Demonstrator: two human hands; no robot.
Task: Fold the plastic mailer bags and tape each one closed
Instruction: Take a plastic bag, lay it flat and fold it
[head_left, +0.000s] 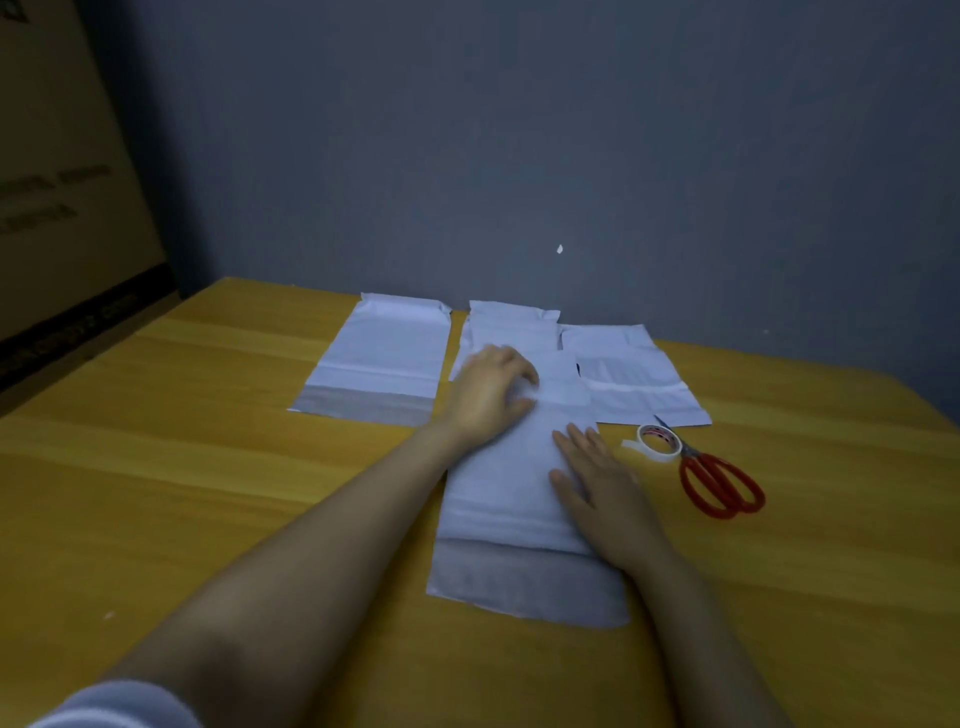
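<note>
The mailer bag being worked (498, 499) is laid flat on the table (208, 467), its long axis running straight away from the person, with the grey flap end (524, 587) nearest the body and the white end farthest off. The left hand (491, 395) is set on the far left part of this bag, its fingers curled towards the far edge. Because that hand is blurred, it cannot be told whether plastic is pinched or only pressed. The right hand (597, 483) is spread flat, fingers straight and together, on the bag's right side near its middle, nothing being held. A fold across the long axis is judged to be in hand: the far end lies directly under the left hand, which is the nearer to it, while the sheet is pinned by the right. Beyond the bag's far end three further mailer bags (384, 353) are lined up. Just beside its right edge a tape roll (658, 441) is found, touching red-handled scissors (722, 483), both closer to the right hand.
</note>
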